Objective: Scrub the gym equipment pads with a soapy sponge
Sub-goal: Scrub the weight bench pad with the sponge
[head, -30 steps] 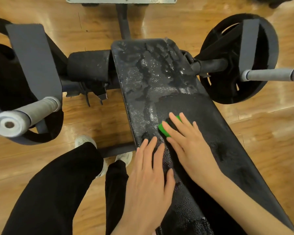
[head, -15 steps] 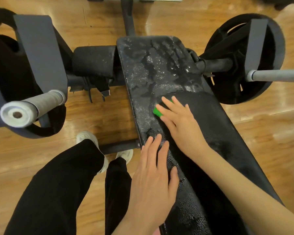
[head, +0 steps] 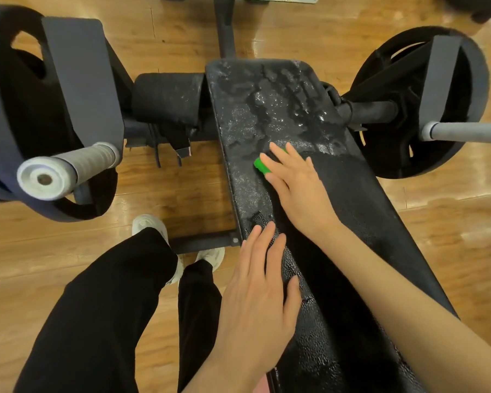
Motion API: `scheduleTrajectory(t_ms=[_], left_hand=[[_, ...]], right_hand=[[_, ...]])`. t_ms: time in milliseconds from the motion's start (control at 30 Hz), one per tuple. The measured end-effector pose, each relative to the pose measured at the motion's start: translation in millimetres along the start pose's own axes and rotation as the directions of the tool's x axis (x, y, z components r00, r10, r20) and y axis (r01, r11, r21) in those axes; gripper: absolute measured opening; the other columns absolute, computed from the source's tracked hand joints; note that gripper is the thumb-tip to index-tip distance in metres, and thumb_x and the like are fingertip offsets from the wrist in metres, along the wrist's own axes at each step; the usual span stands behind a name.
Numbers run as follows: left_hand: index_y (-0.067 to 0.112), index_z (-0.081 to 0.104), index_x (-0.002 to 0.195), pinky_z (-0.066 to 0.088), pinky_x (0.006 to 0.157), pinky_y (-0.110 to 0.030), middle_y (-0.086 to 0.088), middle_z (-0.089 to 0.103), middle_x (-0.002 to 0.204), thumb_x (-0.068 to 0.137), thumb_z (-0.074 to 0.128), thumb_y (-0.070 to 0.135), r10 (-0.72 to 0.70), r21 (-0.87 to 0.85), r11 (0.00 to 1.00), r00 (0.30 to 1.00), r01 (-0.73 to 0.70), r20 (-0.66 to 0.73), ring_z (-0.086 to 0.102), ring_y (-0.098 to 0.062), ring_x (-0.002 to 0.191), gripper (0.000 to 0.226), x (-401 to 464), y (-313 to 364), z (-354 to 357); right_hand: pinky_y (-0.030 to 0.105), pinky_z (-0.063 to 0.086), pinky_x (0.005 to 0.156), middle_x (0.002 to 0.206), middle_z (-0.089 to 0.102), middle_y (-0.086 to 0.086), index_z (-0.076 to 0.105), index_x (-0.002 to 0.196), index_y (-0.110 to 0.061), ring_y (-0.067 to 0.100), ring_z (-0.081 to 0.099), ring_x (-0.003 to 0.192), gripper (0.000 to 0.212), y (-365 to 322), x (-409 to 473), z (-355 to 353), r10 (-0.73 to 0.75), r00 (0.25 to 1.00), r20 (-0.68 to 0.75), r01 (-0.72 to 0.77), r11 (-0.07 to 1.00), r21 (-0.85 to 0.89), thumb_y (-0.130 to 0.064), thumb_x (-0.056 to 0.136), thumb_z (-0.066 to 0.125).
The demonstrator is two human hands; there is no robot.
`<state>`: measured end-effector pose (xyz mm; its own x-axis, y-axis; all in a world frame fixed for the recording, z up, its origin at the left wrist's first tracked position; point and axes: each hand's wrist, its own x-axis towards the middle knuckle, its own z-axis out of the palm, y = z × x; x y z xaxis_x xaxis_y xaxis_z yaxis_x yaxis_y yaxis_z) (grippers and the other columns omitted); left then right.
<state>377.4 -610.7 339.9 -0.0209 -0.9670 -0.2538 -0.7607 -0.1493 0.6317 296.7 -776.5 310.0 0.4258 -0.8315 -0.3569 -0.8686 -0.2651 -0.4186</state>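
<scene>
Your right hand (head: 298,185) presses a green sponge (head: 262,165) flat onto the black bench pad (head: 360,222), fingers straight over it, about mid-length of the pad and toward its left edge. Soap film covers the pad from the sponge up to its far end; the near part looks dark and wet. Your left hand (head: 260,290) lies flat on the pad's near left edge, fingers extended, holding nothing. A foam roller (head: 167,99) sits just left of the pad's far end. A weight plate (head: 420,109) stands right of the pad.
</scene>
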Motion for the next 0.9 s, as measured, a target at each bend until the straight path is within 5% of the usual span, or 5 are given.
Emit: scheduleTrajectory(t_ms=[200,367,533,700,900], left_hand=[[0.013,0.040,0.146,0.025,0.120,-0.034,-0.003,0.033,0.156,0.099,0.037,0.038,-0.004,-0.004,1.000,1.000,0.004,0.006,0.020,-0.018,0.150,0.054,-0.9,0.0,0.3],[0.012,0.039,0.149,0.025,0.119,-0.031,-0.002,0.029,0.159,0.100,0.036,0.040,-0.019,-0.002,1.000,1.000,0.019,0.002,0.019,-0.016,0.151,0.057,-3.4,0.6,-2.1],[0.008,0.029,0.153,0.025,0.116,-0.030,-0.004,0.024,0.162,0.098,0.037,0.042,-0.098,-0.043,0.994,0.995,0.098,-0.004,0.020,-0.018,0.151,0.065,-11.5,-1.9,-0.7],[0.009,0.027,0.154,0.014,0.116,-0.025,-0.002,0.020,0.163,0.099,0.032,0.043,-0.101,-0.047,0.994,0.995,0.101,0.009,0.018,-0.016,0.151,0.065,-10.4,-0.2,-2.0],[0.007,0.023,0.154,0.035,0.112,-0.027,-0.004,0.020,0.161,0.097,0.037,0.040,-0.108,-0.128,0.986,0.994,0.104,-0.024,0.025,-0.018,0.149,0.068,-14.3,-1.1,1.2]], right_hand=[[0.041,0.008,0.119,0.152,0.037,-0.008,0.053,0.137,-0.025,0.014,0.018,0.147,0.041,10.0,-68.9,-9.8,-0.157,0.987,0.030,0.154,0.985,0.084,-0.028,0.100,0.038],[0.053,0.010,0.118,0.153,0.038,0.000,0.052,0.138,-0.020,0.024,0.018,0.147,0.037,2.9,2.7,-1.6,-0.017,1.000,0.023,0.015,0.999,0.048,-0.015,0.102,0.043],[0.044,0.010,0.119,0.153,0.036,-0.009,0.052,0.138,-0.026,0.015,0.018,0.147,0.041,1.0,-84.0,-5.1,-0.144,0.989,0.026,0.142,0.987,0.070,-0.031,0.100,0.037],[0.051,0.012,0.118,0.151,0.040,-0.002,0.053,0.137,-0.021,0.023,0.022,0.146,0.036,-7.6,-12.9,5.3,-0.060,0.998,0.009,0.060,0.998,0.025,-0.023,0.102,0.042],[0.041,0.007,0.120,0.153,0.035,-0.012,0.052,0.138,-0.028,0.010,0.014,0.148,0.039,-0.9,-73.6,-7.4,-0.202,0.977,0.070,0.193,0.975,0.113,-0.028,0.101,0.039]])
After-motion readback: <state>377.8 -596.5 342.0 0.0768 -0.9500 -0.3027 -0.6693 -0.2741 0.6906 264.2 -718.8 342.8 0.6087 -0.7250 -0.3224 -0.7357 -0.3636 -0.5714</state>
